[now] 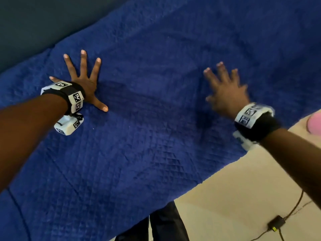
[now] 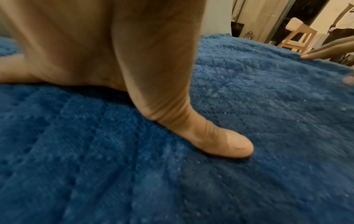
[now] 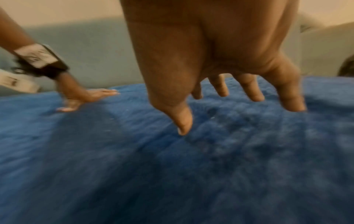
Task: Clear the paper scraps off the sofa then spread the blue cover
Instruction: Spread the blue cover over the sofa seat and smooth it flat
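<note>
The quilted blue cover (image 1: 156, 119) lies spread across the sofa seat and fills most of the head view. My left hand (image 1: 83, 79) lies flat on it at the left, fingers splayed and straight; its thumb (image 2: 220, 142) presses into the fabric. My right hand (image 1: 224, 86) is over the cover at the right, fingers spread and straight, blurred by motion. In the right wrist view its fingertips (image 3: 254, 97) hover just above or brush the cover (image 3: 172, 166). Neither hand holds anything. No paper scraps show on the cover.
The dark sofa back (image 1: 43, 20) runs along the upper left. Pale floor (image 1: 234, 188) lies at the lower right, with a black adapter and cable (image 1: 276, 223) and a pink object (image 1: 315, 123) at the right edge. My dark trouser legs (image 1: 165, 223) stand at the cover's front edge.
</note>
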